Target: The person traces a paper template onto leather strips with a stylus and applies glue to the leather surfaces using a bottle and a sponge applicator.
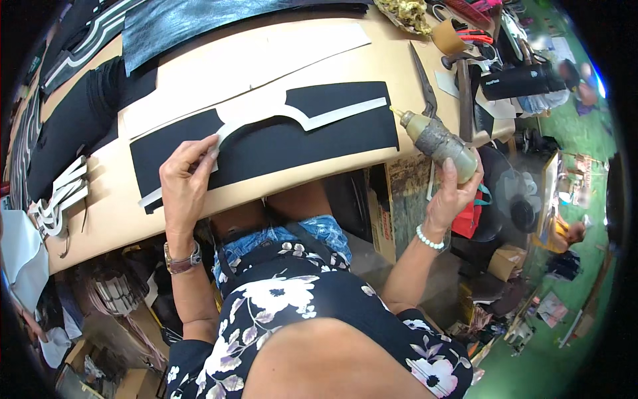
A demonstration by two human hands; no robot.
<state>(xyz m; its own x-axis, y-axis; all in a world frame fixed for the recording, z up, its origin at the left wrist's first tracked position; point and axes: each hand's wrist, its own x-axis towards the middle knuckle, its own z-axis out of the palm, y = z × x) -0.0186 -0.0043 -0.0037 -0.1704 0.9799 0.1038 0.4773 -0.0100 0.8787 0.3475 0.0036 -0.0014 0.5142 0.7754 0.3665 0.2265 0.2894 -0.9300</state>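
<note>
My left grip [186,176] has thumb and index fingertip pressed together on a white strip [259,120], just left of its arch; the other fingers curl in behind. The pinched spot sits directly under those fingertips, with one stretch of strip running down-left past the hand and the longer stretch leading away to the right. My right grip [456,191] is wrapped around the lower body of a squeeze bottle [440,142] banded with grey, rough-looking tape — thumb along the near side, narrow spout angled up and left, its tip just beside the right end of a black panel [266,154].

On the lettering: a black flask [522,81] at the right carries pale printing, and a narrow carton [381,229] below the desk [312,171] edge shows red letters.

The strip lies over the black panel, bending around a curved cutout in the far edge. Both have their long axis running left to right, the right end tilted away from the body.

Farther out on the desk, I have a hammer [466,106] and scissors [426,83] beyond the bottle, a pale sheet [186,94] behind the panel — and folded black fabric [73,130] plus bundled white strips [61,199] to the left.
</note>
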